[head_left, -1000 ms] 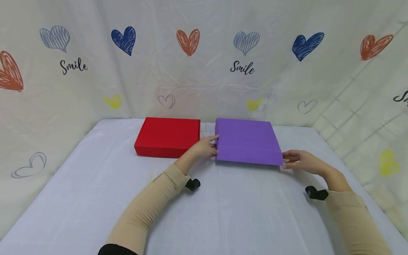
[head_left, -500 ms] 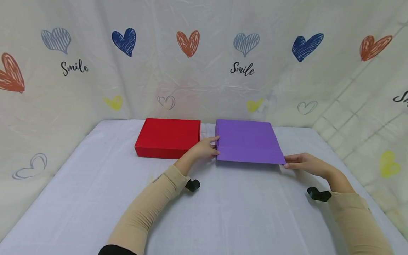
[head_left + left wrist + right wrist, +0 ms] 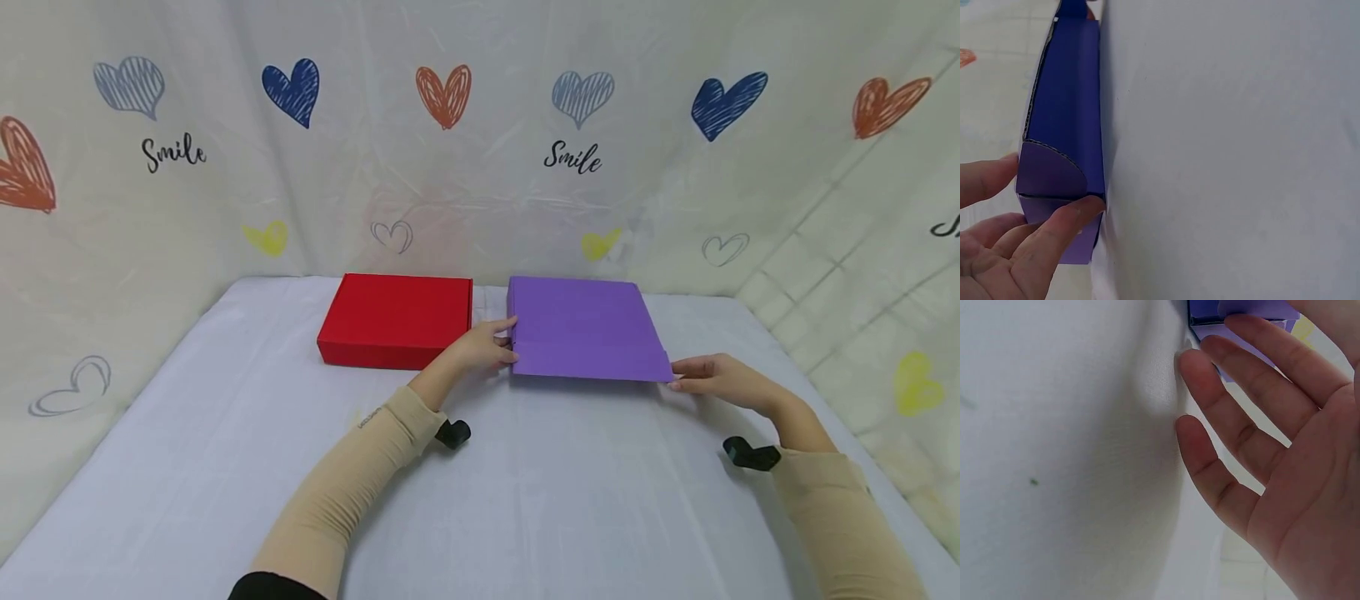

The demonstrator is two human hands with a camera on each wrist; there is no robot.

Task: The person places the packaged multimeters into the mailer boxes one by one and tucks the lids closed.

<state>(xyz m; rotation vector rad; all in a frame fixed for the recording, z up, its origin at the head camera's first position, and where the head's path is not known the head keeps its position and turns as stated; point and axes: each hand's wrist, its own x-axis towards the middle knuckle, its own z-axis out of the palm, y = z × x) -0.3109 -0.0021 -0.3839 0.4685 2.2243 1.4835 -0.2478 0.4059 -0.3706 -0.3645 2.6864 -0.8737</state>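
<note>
A purple cardboard box (image 3: 577, 329) lies at the back of the table, right of centre. Its front is partly raised, and the left wrist view shows its dark interior (image 3: 1060, 112) and a rounded side flap (image 3: 1050, 169). My left hand (image 3: 480, 348) holds the box's left front corner; in its wrist view one finger lies low on the corner and another touches higher up. My right hand (image 3: 727, 383) touches the lid's front right corner. Its fingers (image 3: 1247, 444) are mostly straight and spread in the right wrist view; the thumb's contact is cut off there.
A red box (image 3: 397, 321), closed, sits left of the purple one, close behind my left hand. White cloth (image 3: 570, 492) covers the table. A curtain printed with hearts (image 3: 480, 167) hangs right behind both boxes.
My right hand has shifted slightly right, and the lid's front right corner now reaches further out, with its front edge a little higher. The left hand and the red box have stayed put.
</note>
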